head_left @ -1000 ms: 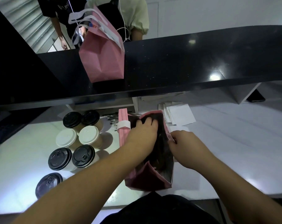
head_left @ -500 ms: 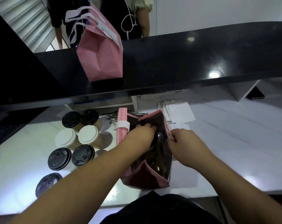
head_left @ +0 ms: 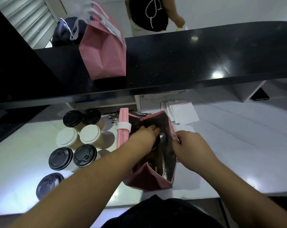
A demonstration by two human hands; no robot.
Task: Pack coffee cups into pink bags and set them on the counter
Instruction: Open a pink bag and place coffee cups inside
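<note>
On the white surface [head_left: 238, 145] an open pink bag [head_left: 149, 178] stands beside lidded cups [head_left: 90, 136]. The left hand [head_left: 143, 137] reaches inside, grip hidden; the right hand [head_left: 187, 143] pinches the bag's rim.

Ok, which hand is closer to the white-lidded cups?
Left. The left hand reaches into the open bag, just right of the white-lidded cups; the right hand pinches the bag's far edge, farther away.
</note>
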